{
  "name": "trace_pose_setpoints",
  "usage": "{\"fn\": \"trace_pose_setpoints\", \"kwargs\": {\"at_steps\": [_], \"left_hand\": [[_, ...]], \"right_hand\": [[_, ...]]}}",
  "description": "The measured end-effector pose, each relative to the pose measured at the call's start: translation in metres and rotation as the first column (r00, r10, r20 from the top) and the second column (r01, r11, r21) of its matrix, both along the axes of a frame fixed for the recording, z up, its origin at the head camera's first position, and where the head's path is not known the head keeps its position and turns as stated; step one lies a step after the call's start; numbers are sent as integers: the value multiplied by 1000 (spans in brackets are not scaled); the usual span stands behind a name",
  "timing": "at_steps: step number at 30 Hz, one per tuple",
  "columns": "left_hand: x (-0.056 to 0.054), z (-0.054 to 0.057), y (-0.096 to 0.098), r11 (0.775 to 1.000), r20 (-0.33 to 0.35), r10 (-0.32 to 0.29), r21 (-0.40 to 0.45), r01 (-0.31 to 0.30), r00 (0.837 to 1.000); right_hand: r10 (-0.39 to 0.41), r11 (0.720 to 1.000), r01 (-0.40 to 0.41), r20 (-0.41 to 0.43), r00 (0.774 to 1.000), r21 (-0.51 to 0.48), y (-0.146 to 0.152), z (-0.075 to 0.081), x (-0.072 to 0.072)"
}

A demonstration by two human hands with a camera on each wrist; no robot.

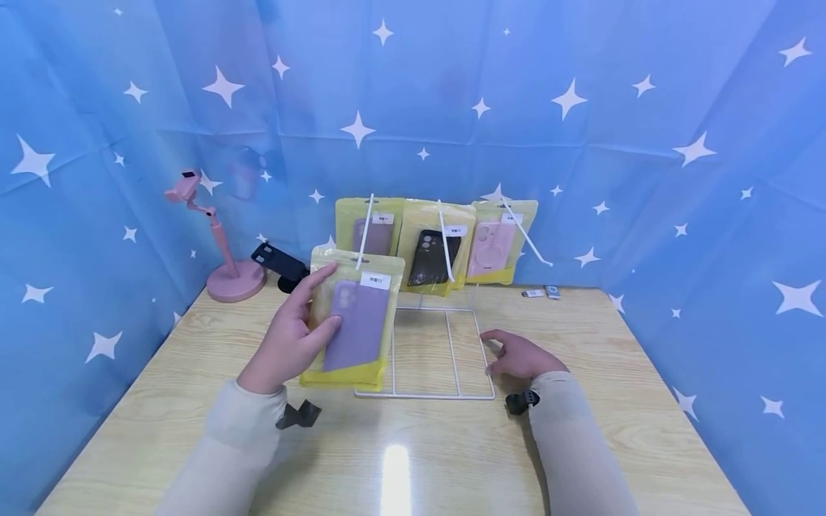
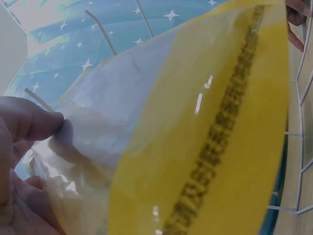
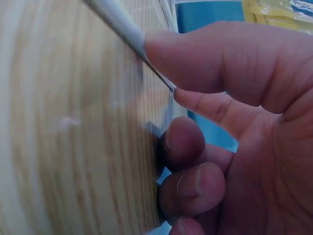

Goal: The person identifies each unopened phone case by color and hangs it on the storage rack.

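Observation:
My left hand (image 1: 290, 337) grips a clear and yellow zip pouch (image 1: 355, 315) with a purple phone case inside, the thumb across its front. In the head view, the pouch's top hole lies at the tip of the left hook (image 1: 365, 233) of a white wire display rack (image 1: 457, 351). The left wrist view shows the pouch's yellow lower part (image 2: 210, 127) up close. Low at the rack's right side, my right hand (image 1: 519, 356) holds the base wire (image 3: 117, 24) with thumb and index finger; its other fingers are curled near the tabletop.
Behind hang pouches with a purple case (image 1: 373, 236), a black case (image 1: 434, 254) and a pink case (image 1: 490, 247). A pink phone stand (image 1: 235, 279) and a black phone-shaped item (image 1: 280, 261) are back left. Two small items (image 1: 551, 292) lie back right on the wooden table (image 1: 581, 430).

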State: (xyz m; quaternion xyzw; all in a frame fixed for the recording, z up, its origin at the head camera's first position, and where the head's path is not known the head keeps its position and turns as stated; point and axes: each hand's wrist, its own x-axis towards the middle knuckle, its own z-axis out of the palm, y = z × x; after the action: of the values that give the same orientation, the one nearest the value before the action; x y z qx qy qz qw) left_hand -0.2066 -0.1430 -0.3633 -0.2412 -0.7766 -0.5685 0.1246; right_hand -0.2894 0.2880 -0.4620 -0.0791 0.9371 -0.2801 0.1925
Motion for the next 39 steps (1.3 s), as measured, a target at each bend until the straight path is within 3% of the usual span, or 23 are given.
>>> {"fn": "trace_pose_setpoints", "kwargs": {"at_steps": [10,18,24,30,39], "left_hand": [[-18,-2,10,997,28,30,67,-31,999],[-47,-2,16,997,59,42,69,-46,997],[-71,-2,18,995,68,90,38,-92,994],[-89,3,19,991,32,130,10,-130,991],[-117,9,23,984,68,177,-36,-175,982]], "right_hand": [[4,1000,-4,-7,1000,-16,0,2,5],[15,1000,-15,-4,1000,-18,2,0,4],[1,1000,-1,0,1000,-21,3,1,2],[0,1000,0,8,1000,-14,2,0,2],[-1,1000,1,2,1000,-1,2,1,2]]}}
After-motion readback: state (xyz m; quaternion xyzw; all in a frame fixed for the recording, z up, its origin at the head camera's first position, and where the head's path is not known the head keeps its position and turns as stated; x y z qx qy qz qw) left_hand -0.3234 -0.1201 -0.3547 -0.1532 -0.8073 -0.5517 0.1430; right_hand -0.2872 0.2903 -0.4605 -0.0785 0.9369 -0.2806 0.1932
